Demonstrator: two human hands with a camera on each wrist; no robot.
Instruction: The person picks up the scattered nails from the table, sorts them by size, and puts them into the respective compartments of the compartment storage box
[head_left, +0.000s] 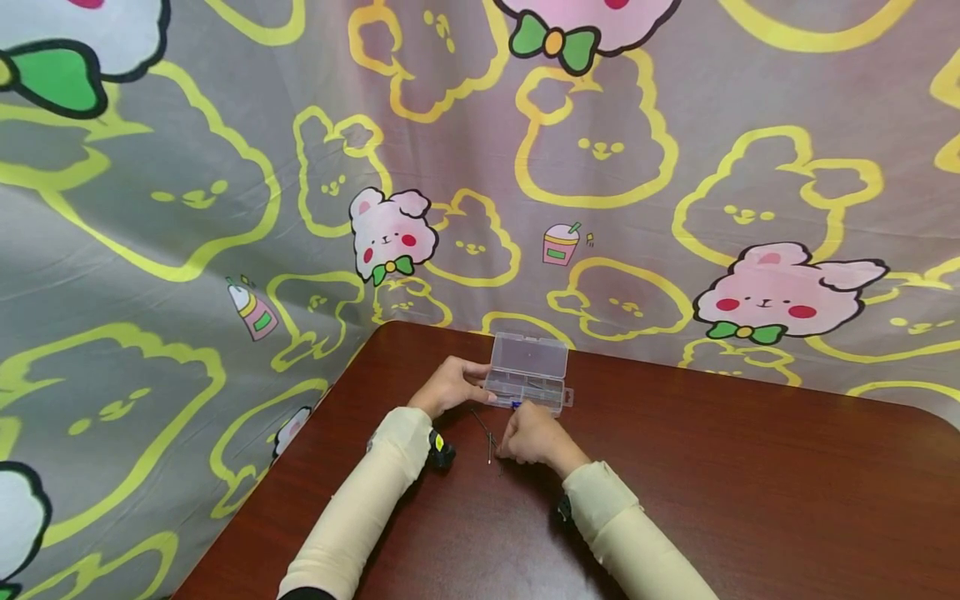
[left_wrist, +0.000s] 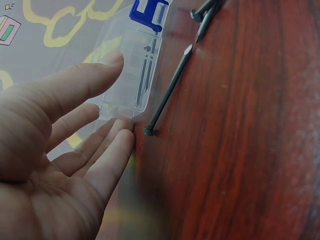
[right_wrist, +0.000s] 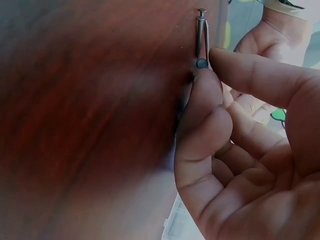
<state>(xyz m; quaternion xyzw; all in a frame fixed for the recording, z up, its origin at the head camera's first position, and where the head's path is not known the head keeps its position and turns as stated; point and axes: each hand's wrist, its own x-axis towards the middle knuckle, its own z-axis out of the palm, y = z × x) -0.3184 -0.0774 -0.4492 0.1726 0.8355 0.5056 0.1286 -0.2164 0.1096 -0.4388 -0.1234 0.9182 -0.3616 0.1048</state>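
A clear plastic compartment box (head_left: 525,397) stands on the table with its lid (head_left: 529,357) raised. My left hand (head_left: 450,385) is at its left end; in the left wrist view the fingers reach to the box's corner and the thumb extends over it. Thin dark nails (left_wrist: 142,80) lie inside, near a blue latch (left_wrist: 148,12). On the table, a loose nail (left_wrist: 170,90) lies in front of the box, close to other nails (right_wrist: 201,35). My right hand (head_left: 534,435) reaches down there, thumb and index finger pinching at a nail, the other fingers curled.
The brown wooden table (head_left: 750,467) extends to the right and toward me. A cartoon-patterned curtain (head_left: 465,150) hangs behind it and along its left side. A small hanging tab (head_left: 568,397) juts from the box's right end.
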